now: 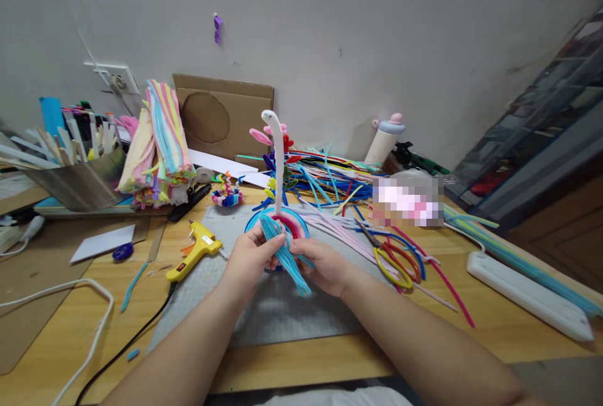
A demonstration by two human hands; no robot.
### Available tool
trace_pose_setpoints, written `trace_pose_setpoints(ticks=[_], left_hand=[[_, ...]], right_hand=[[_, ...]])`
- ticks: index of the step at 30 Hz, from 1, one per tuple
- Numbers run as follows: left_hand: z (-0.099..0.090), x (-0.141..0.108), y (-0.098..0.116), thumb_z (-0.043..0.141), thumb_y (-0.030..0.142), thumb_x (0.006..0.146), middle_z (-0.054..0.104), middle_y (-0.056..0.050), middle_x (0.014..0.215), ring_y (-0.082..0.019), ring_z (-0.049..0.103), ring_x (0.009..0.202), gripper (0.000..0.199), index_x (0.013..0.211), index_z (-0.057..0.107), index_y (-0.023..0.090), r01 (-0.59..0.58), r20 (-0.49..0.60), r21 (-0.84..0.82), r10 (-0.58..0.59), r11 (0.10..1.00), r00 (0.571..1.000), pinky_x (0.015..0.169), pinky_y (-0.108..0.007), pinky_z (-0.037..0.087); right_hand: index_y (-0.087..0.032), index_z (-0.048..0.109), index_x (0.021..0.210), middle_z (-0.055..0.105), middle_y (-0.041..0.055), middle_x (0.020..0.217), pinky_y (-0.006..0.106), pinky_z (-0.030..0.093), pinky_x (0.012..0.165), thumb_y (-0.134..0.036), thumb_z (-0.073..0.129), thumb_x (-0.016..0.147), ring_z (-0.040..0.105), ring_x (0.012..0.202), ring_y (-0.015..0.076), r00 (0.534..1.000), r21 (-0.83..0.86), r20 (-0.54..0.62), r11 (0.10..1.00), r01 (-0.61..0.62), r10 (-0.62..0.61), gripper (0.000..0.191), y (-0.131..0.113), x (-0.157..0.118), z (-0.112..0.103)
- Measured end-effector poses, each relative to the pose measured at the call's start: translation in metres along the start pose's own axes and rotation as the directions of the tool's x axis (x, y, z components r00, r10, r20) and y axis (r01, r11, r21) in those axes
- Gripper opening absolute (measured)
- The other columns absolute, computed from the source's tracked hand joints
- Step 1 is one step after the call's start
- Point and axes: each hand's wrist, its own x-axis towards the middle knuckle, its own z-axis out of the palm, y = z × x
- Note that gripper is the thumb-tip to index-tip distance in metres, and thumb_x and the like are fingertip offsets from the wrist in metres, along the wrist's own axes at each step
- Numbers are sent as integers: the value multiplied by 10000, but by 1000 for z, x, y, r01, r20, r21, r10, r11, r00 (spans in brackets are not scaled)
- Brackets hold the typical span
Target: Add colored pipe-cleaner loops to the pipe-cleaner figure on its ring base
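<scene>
A bunch of light-blue pipe cleaners (294, 277) is gripped between my two hands above the grey mat. My left hand (257, 246) is closed around its upper part, thumb across the strands. Opposite it, my right hand (318, 261) pinches the bunch from the side. Just behind my hands stands a coiled, round pipe-cleaner piece (301, 225) in blue, pink and red rings. A long white pipe-cleaner neck with a small head (279, 161) rises upright from behind the bunch. Its lower end is partly hidden by my hands.
A yellow hot glue gun (195, 252) lies left on the grey mat (325, 321). Scissors (396, 261) and loose pipe cleaners (334, 224) are at the right. A white power strip (527, 296) lies far right. Pipe-cleaner bundles (164, 142) and a cardboard piece (254, 110) stand behind.
</scene>
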Motion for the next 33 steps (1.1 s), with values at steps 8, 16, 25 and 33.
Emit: trace_pose_setpoints(ticks=[8, 16, 25, 33], left_hand=[[1, -1, 1, 692, 326, 690, 572, 19, 522, -63, 427, 406, 203, 751, 613, 149, -15, 29, 43, 13, 999, 999, 401, -178, 331], [1, -1, 1, 690, 331, 691, 572, 23, 536, -64, 426, 413, 202, 739, 618, 149, -23, 65, 87, 18, 996, 998, 401, -180, 329], [6, -3, 5, 733, 341, 641, 672, -30, 687, -111, 564, 540, 329, 894, 645, 151, 39, 53, 17, -40, 999, 998, 482, -193, 409], [3, 1, -1, 732, 373, 635, 662, -30, 635, -72, 497, 455, 297, 793, 658, 132, 58, -10, 35, -57, 998, 998, 422, -169, 358]], right_hand=[[-162, 712, 782, 670, 47, 805, 260, 388, 652, -244, 493, 761, 572, 772, 170, 999, -29, 50, 1000, -12, 14, 234, -2, -1, -1], [-131, 702, 782, 651, 46, 759, 235, 361, 625, -244, 502, 748, 544, 717, 137, 995, -22, 82, 998, -58, 59, 232, -2, -1, -1], [-147, 667, 743, 633, 10, 682, 257, 419, 663, -245, 596, 714, 563, 642, 132, 995, 230, -95, 973, -9, 32, 125, 1, 4, -6], [-148, 671, 744, 646, 16, 718, 253, 436, 666, -250, 616, 736, 579, 683, 142, 997, 229, -74, 973, 20, -3, 116, 3, 6, -7]])
